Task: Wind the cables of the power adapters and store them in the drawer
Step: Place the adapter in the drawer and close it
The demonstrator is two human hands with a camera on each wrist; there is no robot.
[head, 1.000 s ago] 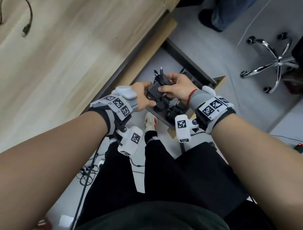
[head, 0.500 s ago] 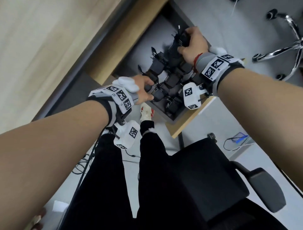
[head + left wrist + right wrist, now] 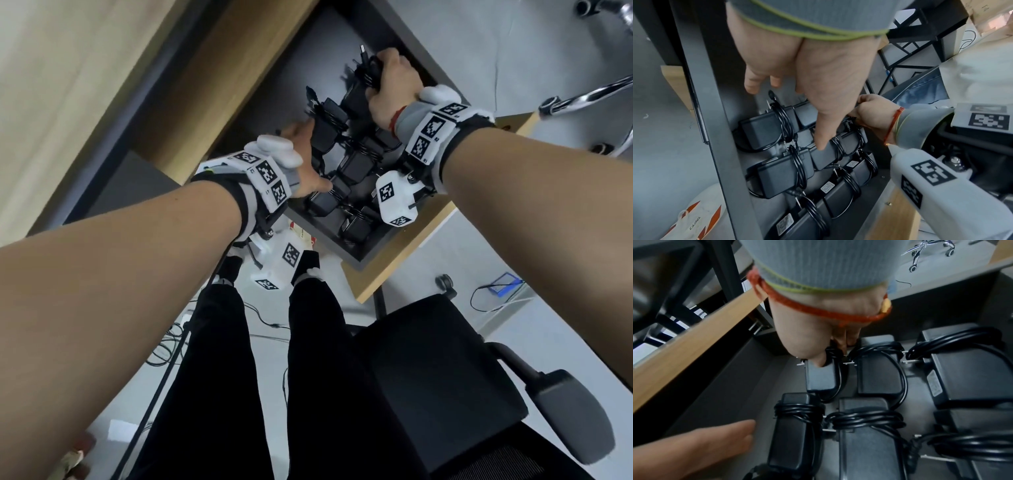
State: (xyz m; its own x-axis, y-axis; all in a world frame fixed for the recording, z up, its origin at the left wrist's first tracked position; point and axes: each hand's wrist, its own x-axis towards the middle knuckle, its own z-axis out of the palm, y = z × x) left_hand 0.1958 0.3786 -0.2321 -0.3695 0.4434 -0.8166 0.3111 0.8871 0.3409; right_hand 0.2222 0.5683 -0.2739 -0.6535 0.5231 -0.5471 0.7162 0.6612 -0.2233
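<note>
The right hand [image 3: 390, 85] was curled round a black power adapter [image 3: 821, 378] with its cable wound about the body, thumb pressed on its top face, holding it at the far end of the open drawer [image 3: 424, 219], just beside the other stored adapters. The left hand [image 3: 308, 161] was relaxed, its fingers straight and holding nothing; its thumb [image 3: 824, 133] touched the top of one wound adapter [image 3: 828, 155] in the middle of the rows, the other fingers reaching toward the drawer's side wall. About both hands the drawer held further black adapters [image 3: 777, 170], each bound with its own cable and laid close together in rows on the grey floor of the drawer. The drawer stood pulled out from under a light wooden desk [image 3: 68, 85]. Below it were the person's dark trousers [image 3: 222, 394], a black office chair [image 3: 445, 359] to the right, and loose cables [image 3: 164, 346] on the pale floor.
</note>
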